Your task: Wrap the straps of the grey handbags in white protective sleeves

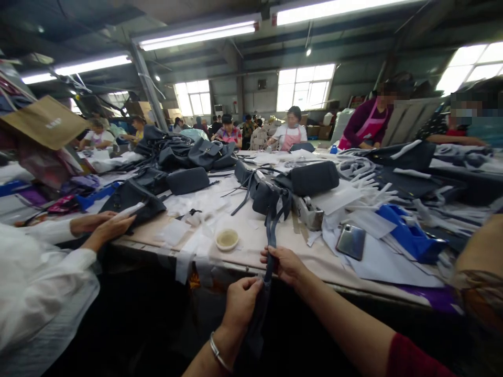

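A dark blue-grey strap [271, 230] hangs from a small dark bag [265, 199] down over the table's front edge. My right hand [288, 266] grips this strap between thumb and fingers at the edge. Just below and to the left, my left hand [241, 303], with a silver bangle at the wrist, is closed in a pinch at the strap's lower part. Something thin and pale, perhaps clear wrapping, shows at those fingertips; I cannot make it out. The strap's lower end is lost in shadow.
A shallow bowl [227, 239] stands near the table edge [243, 262]. Right of my hands lie a phone [351, 242], a blue holder [412, 230] and white paper strips. Dark bags [188, 152] are heaped behind. At left, a co-worker's hands [108, 228] hold another bag.
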The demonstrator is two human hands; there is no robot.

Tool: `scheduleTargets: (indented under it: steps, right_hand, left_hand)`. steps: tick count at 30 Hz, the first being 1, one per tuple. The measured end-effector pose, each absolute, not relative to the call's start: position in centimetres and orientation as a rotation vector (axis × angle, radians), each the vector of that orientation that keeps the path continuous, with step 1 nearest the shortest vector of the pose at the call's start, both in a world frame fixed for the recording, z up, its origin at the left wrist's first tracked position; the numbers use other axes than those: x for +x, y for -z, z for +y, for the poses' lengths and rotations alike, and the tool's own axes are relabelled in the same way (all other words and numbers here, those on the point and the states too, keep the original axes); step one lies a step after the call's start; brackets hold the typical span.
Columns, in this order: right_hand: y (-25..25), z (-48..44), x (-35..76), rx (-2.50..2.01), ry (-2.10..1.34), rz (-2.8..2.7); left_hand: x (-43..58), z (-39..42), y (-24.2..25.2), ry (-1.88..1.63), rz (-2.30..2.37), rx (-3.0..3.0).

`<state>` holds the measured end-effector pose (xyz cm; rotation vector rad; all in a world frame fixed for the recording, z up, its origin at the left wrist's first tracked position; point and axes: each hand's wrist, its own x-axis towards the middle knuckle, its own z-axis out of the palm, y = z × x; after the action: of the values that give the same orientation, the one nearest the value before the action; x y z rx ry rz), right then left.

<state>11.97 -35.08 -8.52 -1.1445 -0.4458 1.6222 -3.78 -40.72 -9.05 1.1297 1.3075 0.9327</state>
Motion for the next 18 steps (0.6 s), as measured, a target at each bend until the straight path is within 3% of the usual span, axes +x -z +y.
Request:
scheduleTargets:
  steps: [6, 12, 18]
  right_hand:
    - [8.6, -35.0, 12.7, -0.984, -1.602, -0.826]
    - [6.5, -26.0, 16.3, -0.742, -1.929, -0.173]
    - [2.0, -19.5, 18.4, -0.805, -1.77, -0.116]
  left_hand:
    - [-1.7, -35.4, 6.9, -0.89, 1.332, 1.135]
    - [-0.6, -32.0, 6.0, -0.663, 1.428, 1.241]
    - [-1.5, -30.5, 2.4, -0.624, 1.574, 1.126]
